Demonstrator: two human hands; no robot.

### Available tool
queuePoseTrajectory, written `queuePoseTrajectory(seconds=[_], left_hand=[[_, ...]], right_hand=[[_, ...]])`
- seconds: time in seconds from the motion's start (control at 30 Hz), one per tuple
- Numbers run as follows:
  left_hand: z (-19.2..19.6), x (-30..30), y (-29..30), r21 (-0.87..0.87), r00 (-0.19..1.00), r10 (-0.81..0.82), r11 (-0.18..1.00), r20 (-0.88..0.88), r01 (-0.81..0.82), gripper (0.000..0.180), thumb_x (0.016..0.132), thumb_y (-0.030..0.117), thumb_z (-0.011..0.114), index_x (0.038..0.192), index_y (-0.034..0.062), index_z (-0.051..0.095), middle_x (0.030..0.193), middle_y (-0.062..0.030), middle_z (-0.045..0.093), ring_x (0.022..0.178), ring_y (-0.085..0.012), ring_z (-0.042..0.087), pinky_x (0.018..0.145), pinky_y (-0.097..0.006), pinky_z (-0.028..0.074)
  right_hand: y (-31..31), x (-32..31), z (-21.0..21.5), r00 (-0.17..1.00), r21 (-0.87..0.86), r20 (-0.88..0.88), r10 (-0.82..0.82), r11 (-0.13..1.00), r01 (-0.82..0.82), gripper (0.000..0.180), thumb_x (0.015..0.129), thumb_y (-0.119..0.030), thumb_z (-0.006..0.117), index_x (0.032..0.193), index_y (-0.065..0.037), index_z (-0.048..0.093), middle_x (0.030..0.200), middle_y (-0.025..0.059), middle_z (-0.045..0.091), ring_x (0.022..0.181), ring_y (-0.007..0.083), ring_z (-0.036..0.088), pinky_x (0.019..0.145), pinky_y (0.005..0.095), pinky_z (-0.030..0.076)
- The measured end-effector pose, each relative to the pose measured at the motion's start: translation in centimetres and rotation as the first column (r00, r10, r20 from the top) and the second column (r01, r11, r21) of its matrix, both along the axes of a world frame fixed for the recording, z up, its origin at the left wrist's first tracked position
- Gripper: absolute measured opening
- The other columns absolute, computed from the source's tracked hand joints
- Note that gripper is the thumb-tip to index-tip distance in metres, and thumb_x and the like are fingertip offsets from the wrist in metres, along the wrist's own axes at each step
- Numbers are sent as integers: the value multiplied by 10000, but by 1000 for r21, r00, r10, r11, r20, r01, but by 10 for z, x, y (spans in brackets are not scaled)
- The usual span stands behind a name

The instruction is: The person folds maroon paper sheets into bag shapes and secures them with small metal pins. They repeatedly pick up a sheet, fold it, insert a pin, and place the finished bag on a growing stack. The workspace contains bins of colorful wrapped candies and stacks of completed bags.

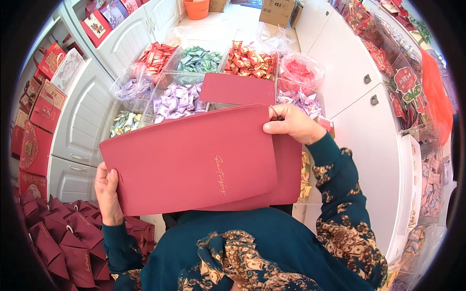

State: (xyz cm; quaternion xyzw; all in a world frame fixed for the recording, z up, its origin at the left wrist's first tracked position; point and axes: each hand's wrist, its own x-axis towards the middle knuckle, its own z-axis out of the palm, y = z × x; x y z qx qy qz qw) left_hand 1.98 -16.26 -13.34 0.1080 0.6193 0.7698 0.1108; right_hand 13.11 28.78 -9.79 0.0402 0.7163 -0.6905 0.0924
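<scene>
A flat dark red gift-box sheet (189,160) with slanting gold script spreads in front of me, tilted. My left hand (109,191) grips its left edge, thumb on top and fingers behind. At its upper right corner, my right hand (293,121) pinches the sheet between thumb and fingers. A second dark red sheet (290,169) shows from under it on the right, mostly covered. Beyond, another dark red piece (238,88) lies across the candy bins; whether it joins the sheets below is hidden.
Clear bins hold purple-wrapped candies (178,100), green ones (200,59), red-gold ones (250,60) and red ones (156,57). A bag of pink packets (298,70) stands at the right. Several folded dark red boxes (73,237) pile up lower left. White cabinets (361,131) flank both sides.
</scene>
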Motion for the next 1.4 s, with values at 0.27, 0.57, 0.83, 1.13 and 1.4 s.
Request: queuePoseTrajectory(seconds=[0.27, 0.57, 0.83, 1.13, 1.4], left_hand=[[6, 12, 6, 63, 998, -2, 998, 64, -2, 167, 969, 117, 591, 1107, 40, 534, 1120, -64, 635, 996, -118, 611, 893, -274, 496], [87, -33, 4, -533, 956, -226, 841, -186, 95, 671, 869, 263, 712, 1409, -1, 415, 1296, -118, 570, 1149, -196, 569, 991, -332, 454], [137, -76, 191, -425, 384, -918, 308, 103, 851, 628, 908, 294, 682, 1401, -13, 443, 1216, -122, 633, 1089, -147, 590, 935, -290, 481], [243, -91, 253, -218, 652, -628, 770, -424, 600, 364, 957, 145, 591, 1253, -59, 529, 1136, -150, 645, 976, -203, 665, 868, -303, 558], [120, -43, 199, 385, 943, -329, 864, -55, 324, 389, 950, 160, 619, 1303, 21, 533, 1299, -76, 591, 1207, -187, 550, 1026, -359, 429]], right_hand=[[-30, 35, -1, 987, -98, -93, -129, 988, 120, 195, 886, -104, 686, 1055, -9, 668, 975, -22, 658, 886, 42, 578, 800, 226, 475], [-26, 30, 19, 986, -192, -116, -121, 977, 97, 100, 882, -107, 695, 933, -24, 670, 889, -42, 638, 820, 28, 554, 752, 213, 461], [-28, 6, 40, 974, 121, -220, 62, 992, -36, 114, 862, -108, 709, 840, -29, 629, 795, -65, 568, 760, 13, 482, 680, 205, 422], [40, -49, 135, 859, -255, -458, -228, 960, 119, 369, 935, -212, 661, 1265, -69, 576, 1024, 89, 695, 750, 82, 616, 594, 199, 454], [26, -56, 102, 932, -10, -350, -89, 996, 92, 332, 891, -147, 699, 1180, -4, 620, 1088, 82, 691, 948, 137, 678, 822, 278, 563]])
